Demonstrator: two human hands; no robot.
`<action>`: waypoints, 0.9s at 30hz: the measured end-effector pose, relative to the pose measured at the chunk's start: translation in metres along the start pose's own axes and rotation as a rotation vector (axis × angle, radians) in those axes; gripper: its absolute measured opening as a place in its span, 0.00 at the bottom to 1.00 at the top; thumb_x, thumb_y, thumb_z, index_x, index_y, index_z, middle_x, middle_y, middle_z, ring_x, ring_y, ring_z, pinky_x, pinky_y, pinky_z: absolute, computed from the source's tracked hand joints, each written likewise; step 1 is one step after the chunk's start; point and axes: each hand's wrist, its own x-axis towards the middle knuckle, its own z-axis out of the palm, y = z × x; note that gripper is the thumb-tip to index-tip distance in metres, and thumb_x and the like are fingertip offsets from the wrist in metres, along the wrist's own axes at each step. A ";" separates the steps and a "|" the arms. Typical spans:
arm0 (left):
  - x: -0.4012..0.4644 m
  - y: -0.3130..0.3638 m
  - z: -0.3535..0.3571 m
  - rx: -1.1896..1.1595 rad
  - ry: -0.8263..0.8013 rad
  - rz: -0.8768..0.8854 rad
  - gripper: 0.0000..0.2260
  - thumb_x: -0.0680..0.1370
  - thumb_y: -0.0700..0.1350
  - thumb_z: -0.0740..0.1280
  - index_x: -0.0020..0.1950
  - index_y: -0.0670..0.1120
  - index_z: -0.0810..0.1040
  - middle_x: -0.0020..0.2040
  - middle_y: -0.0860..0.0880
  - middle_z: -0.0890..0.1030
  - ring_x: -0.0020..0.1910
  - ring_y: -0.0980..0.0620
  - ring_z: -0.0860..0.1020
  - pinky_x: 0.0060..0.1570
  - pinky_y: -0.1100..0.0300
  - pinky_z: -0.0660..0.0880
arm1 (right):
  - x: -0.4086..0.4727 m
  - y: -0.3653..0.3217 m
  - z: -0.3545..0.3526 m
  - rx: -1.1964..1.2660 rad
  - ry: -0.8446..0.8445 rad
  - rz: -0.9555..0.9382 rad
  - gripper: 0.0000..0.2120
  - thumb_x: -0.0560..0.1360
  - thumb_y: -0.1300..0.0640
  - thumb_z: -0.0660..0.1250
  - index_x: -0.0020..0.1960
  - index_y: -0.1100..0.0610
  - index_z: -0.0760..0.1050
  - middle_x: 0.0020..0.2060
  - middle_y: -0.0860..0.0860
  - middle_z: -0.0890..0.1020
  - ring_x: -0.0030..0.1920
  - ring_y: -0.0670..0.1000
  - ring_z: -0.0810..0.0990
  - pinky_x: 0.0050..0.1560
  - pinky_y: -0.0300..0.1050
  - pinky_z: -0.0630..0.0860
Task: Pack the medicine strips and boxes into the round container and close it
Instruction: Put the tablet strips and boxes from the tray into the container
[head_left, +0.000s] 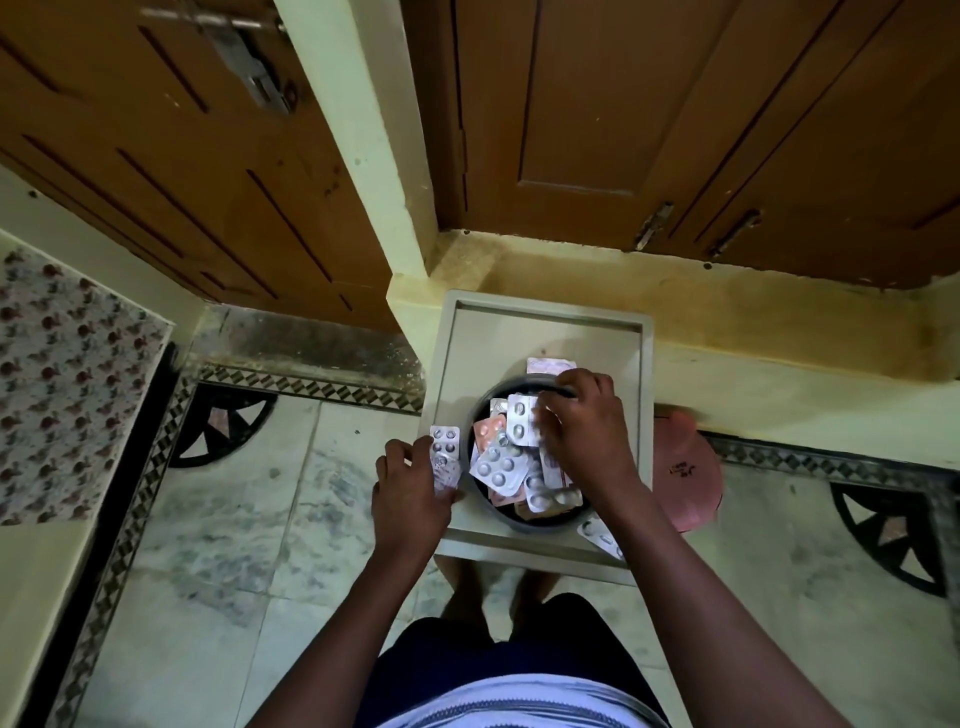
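Observation:
A dark round container (480, 512) stands on a small pale table (540, 327), filled with several silver and orange medicine strips (496, 465). My right hand (582, 431) reaches into the container, its fingers pinching a silver strip (521, 418) near the top. My left hand (410, 486) is just left of the container and holds another strip (445, 454) upright at the rim. A medicine box (548, 365) pokes out behind the container. One loose strip (600, 538) lies on the table at the front right.
A round pinkish lid (685, 473) lies on the floor right of the table. Wooden doors (675, 119) and a yellow wall stand behind. A bed with a floral sheet (67, 384) is at the left. My feet are under the table's front edge.

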 end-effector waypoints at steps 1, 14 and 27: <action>0.000 0.003 0.000 -0.005 -0.005 -0.022 0.34 0.69 0.49 0.81 0.72 0.47 0.72 0.61 0.43 0.72 0.61 0.39 0.72 0.52 0.46 0.76 | -0.002 -0.001 -0.001 -0.001 -0.001 0.021 0.07 0.72 0.59 0.75 0.50 0.55 0.84 0.56 0.56 0.81 0.56 0.64 0.76 0.48 0.56 0.77; 0.005 0.032 0.001 -0.126 -0.031 -0.294 0.18 0.74 0.43 0.75 0.61 0.41 0.75 0.62 0.41 0.76 0.64 0.38 0.74 0.55 0.44 0.76 | -0.014 -0.009 0.001 -0.008 -0.076 0.084 0.10 0.73 0.52 0.75 0.52 0.54 0.83 0.58 0.54 0.80 0.60 0.61 0.76 0.52 0.57 0.71; -0.010 0.030 0.005 -0.142 0.035 -0.185 0.08 0.77 0.40 0.71 0.54 0.40 0.78 0.58 0.43 0.72 0.58 0.40 0.75 0.47 0.45 0.79 | -0.005 -0.034 0.012 0.011 0.064 -0.050 0.11 0.73 0.55 0.73 0.54 0.56 0.82 0.56 0.56 0.82 0.57 0.62 0.78 0.51 0.57 0.72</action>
